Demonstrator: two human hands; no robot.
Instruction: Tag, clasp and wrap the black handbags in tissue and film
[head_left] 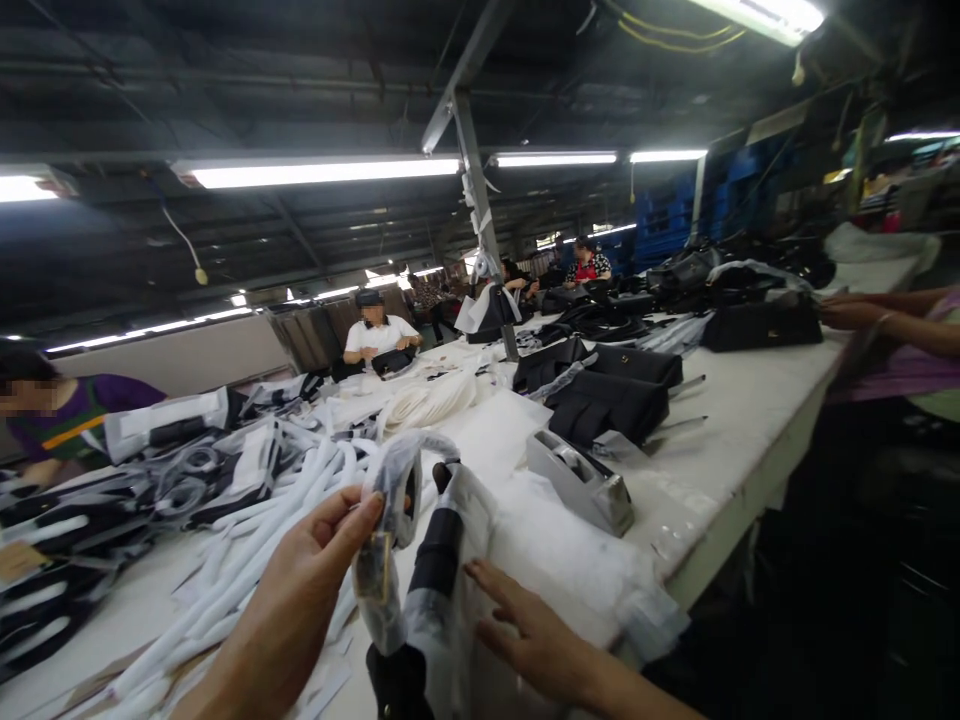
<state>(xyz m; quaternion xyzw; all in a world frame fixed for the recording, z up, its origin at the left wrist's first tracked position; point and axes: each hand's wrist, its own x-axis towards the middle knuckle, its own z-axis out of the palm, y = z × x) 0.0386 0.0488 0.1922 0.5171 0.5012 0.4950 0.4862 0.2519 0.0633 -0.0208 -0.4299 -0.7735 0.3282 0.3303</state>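
My left hand (304, 575) pinches a handbag handle wrapped in clear film (377, 585) between thumb and fingers. Below it stands the black handbag (437, 550), partly covered with white wrapping (465, 530); its lower part runs out of the picture. My right hand (529, 630) is beside the bag's right side, fingers stretched out and a little apart, close to the wrapping; whether they touch it I cannot tell. To the left of the bag lie long white padded strips (277, 530).
The white table (750, 450) bears black handbags (611, 400), a grey metal dispenser-like box (581, 480), white sheets (499, 430) and wrapped bags (187, 430). A metal post (478, 200) rises from the table. Co-workers are around it, one in white (379, 335), another's arm (885, 310) at right.
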